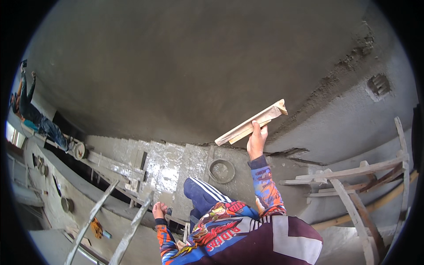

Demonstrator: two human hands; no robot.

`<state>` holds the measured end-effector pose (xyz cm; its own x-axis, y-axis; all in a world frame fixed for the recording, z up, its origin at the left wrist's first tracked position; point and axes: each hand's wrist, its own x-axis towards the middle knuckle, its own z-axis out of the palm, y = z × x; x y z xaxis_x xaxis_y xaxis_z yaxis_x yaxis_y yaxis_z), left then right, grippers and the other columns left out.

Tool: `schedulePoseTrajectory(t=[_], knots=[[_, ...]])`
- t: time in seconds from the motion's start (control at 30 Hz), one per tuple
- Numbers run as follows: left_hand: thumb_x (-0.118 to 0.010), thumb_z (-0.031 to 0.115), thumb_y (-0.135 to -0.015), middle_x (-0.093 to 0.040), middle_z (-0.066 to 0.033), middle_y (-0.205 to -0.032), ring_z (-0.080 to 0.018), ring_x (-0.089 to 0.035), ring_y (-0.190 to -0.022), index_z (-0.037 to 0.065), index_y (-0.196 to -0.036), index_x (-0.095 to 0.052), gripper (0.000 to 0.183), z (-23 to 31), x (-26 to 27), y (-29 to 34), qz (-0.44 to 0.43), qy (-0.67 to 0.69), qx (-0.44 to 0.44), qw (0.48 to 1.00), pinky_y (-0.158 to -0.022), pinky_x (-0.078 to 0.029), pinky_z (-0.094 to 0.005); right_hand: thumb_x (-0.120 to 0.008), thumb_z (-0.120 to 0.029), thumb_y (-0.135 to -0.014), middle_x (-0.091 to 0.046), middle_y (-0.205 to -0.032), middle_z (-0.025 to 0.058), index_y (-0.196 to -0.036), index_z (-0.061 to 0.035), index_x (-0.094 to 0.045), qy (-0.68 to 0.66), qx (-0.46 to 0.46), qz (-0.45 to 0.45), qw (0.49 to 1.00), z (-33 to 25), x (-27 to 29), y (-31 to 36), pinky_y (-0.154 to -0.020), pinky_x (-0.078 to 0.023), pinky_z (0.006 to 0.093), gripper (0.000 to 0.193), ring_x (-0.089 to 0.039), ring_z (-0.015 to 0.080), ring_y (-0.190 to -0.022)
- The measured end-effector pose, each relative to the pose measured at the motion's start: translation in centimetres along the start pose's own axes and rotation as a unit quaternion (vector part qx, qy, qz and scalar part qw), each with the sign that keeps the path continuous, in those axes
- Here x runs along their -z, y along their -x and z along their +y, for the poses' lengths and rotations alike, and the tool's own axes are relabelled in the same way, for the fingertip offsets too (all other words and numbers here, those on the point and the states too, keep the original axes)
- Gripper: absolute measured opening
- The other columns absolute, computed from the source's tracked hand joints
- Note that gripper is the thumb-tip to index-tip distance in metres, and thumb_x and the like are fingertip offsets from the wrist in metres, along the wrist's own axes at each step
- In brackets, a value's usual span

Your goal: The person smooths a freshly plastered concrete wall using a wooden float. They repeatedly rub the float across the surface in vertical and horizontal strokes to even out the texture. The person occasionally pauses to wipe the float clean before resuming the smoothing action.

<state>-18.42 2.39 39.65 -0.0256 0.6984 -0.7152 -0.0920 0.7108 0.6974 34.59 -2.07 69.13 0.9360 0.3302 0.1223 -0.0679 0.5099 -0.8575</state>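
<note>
Right hand gripping wooden float, up and right of round basin. Long axis slants: left end near, above basin; right end points up-right, away from it. Handle partly hidden by hand; contact with plastered wall unclear. Left hand, lower left of basin, fingers curled; cannot tell if holding anything.

Site classed as a building under construction: broad grey cement-plastered wall; round grey mortar-stained pan below it; rough wooden scaffold rails to its right; dark-clad co-worker at its left end.
</note>
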Motion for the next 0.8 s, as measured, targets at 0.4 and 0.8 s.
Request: schedulePoseTrajectory(t=[0.4,0.8], knots=[[-0.058,0.031,-0.093,-0.067,-0.0047,-0.083,-0.0197,-0.065,-0.064,0.015,-0.105,-0.056,0.02,3.8,3.4,-12.5,0.06,0.048,0.022,0.997,-0.047,-0.047,-0.0291,-0.068,-0.017,-0.086,-0.054,-0.109,0.014,-0.11,0.0051,-0.046,0.068,0.122,0.208,0.968,10.8,0.7,-7.2,-0.091,-0.043,0.0357,0.04,-0.052,0.0206,-0.1],[-0.063,0.03,-0.094,-0.067,-0.0055,-0.08,-0.0235,-0.066,-0.065,0.015,-0.096,-0.059,0.016,28.2,-16.5,-32.4,-0.118,-0.297,-0.115,0.94,-0.049,-0.05,-0.0348,-0.067,-0.017,-0.089,-0.053,-0.101,0.014,-0.103,0.0046,-0.046,0.066,0.226,0.429,0.872,15.0,1.1,-16.6,-0.088,-0.044,0.0355,0.033,-0.052,0.0197,-0.096]])
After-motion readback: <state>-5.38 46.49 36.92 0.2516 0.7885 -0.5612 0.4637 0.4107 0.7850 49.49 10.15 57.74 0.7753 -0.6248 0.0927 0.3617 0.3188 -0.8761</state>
